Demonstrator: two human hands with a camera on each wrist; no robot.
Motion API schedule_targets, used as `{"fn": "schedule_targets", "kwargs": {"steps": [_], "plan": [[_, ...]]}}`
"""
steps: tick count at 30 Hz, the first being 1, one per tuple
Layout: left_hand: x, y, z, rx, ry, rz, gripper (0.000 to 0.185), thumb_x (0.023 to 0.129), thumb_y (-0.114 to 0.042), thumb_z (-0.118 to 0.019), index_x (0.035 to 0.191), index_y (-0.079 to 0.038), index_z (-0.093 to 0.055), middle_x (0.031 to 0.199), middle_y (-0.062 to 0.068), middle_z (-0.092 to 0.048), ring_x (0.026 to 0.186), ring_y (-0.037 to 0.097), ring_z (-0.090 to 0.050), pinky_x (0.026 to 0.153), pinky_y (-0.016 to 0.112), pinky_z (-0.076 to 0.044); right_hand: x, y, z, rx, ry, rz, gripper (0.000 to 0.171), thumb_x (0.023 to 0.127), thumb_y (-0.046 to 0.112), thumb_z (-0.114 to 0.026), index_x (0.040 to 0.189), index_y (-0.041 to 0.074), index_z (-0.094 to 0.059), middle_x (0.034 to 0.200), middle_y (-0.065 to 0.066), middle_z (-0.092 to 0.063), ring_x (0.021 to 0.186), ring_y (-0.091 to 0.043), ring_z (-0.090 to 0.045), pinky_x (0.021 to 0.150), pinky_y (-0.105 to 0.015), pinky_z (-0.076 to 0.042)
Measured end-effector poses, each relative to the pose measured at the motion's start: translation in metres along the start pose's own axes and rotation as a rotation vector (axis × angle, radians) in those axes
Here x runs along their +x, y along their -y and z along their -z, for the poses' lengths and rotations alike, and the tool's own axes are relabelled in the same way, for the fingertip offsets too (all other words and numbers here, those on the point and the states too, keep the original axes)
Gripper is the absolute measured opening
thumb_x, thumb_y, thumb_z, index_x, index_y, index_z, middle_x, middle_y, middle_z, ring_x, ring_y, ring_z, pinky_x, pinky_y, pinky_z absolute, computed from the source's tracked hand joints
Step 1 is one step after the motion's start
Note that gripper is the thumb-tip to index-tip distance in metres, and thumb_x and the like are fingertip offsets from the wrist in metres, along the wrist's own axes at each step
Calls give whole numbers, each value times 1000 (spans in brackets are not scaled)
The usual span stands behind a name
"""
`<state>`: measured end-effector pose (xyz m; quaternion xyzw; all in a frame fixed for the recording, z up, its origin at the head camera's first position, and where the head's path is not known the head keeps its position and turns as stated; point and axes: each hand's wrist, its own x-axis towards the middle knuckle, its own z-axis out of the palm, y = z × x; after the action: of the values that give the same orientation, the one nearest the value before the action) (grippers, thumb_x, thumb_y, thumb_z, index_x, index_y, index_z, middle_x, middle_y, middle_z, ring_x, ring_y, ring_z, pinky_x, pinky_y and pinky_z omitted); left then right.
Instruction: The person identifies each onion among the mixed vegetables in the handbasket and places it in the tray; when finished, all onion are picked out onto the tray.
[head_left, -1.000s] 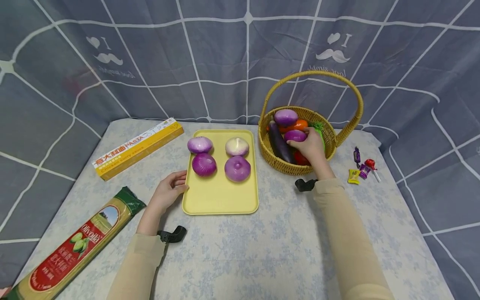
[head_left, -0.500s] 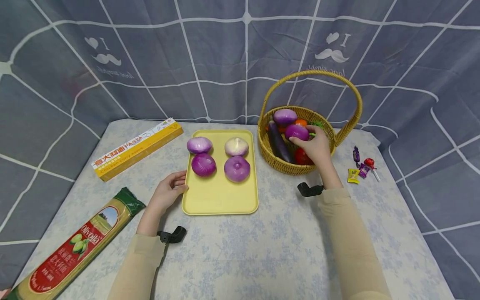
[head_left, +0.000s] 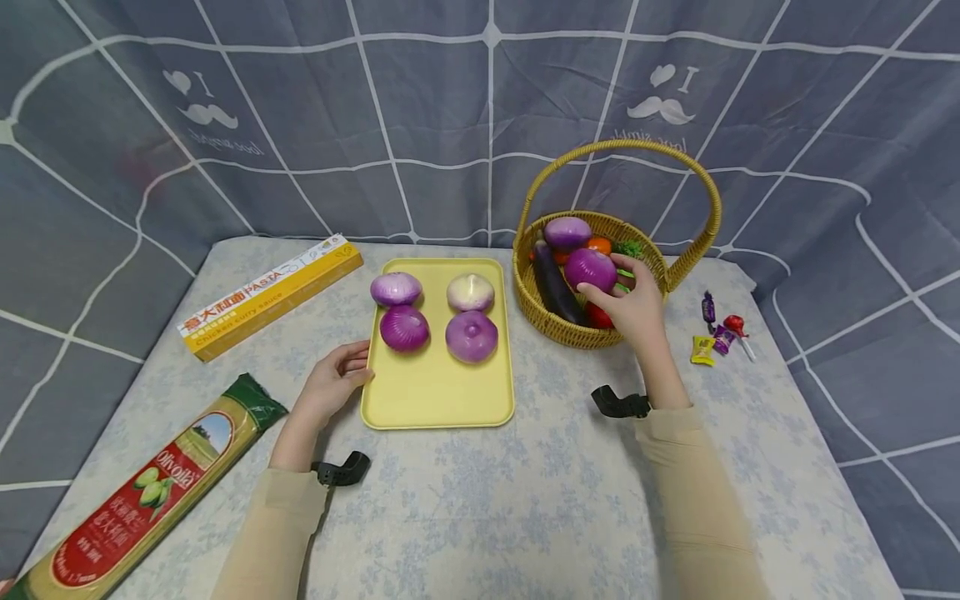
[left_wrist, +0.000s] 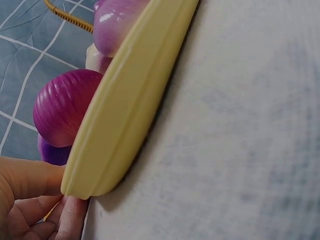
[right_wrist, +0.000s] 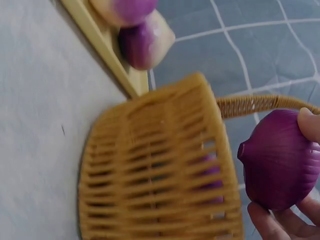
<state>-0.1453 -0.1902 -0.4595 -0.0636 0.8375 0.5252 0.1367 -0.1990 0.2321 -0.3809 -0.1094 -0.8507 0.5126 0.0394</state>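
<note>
My right hand (head_left: 636, 307) pinches a purple onion (head_left: 588, 268) between thumb and fingers, above the wicker basket (head_left: 566, 332). In the right wrist view this onion (right_wrist: 281, 160) is beyond the basket's rim, its pointed tip facing the basket. My left hand (head_left: 330, 385) holds the left edge of a yellow tray (head_left: 435, 404); in the left wrist view the thumb (left_wrist: 37, 177) lies on the rim, with fingers below. On the tray are a purple-white onion (head_left: 396, 289), a dark purple onion (head_left: 405, 328), a pale onion (head_left: 470, 292) and a lighter purple onion (head_left: 472, 337).
The basket holds another onion (head_left: 567, 232), an eggplant (head_left: 553, 287) and red and orange vegetables; its tall handle (head_left: 622, 143) arches overhead. Left of the tray lie a pasta box (head_left: 272, 297) and a spaghetti pack (head_left: 153, 492). Several sweets (head_left: 722, 339) lie right of the basket.
The right hand has lifted the purple onion from among the vegetables in the basket, drawing it up and toward me. The left hand stays at the tray's edge.
</note>
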Motion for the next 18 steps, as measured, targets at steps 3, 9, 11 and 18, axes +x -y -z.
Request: {"fn": "schedule_targets", "kwargs": {"steps": [3,9,11,18], "plan": [[-1,0,1,0,-2,3,53,98,-8,-57,148,-3,-40,137,19,-52,123,29,-51,84,12,-46,-8,1,-5,49,17,5,83,81,43,-79,148,13,-39,149,-14,-41,132,-31,-49,108,-45,-45],[-1,0,2,-18,4,-6,54,98,-7,-57,149,-2,-39,138,21,-51,124,30,-50,82,9,-46,-24,-3,-22,169,85,69,79,81,34,-82,145,9,-41,144,-13,-46,129,-25,-51,108,-42,-45],[-1,0,3,-22,2,-9,54,98,-7,-58,149,-2,-39,138,21,-51,124,30,-50,81,8,-46,-30,-3,-29,207,104,80,77,80,29,-82,143,9,-43,142,-12,-48,126,-24,-53,105,-37,-48],[1,1,1,-17,-10,-1,54,97,-6,-58,148,-3,-41,136,18,-53,120,25,-52,82,12,-47,-56,0,-51,285,186,134,72,81,18,-82,142,10,-44,139,-12,-52,122,-26,-56,92,-20,-53]]}}
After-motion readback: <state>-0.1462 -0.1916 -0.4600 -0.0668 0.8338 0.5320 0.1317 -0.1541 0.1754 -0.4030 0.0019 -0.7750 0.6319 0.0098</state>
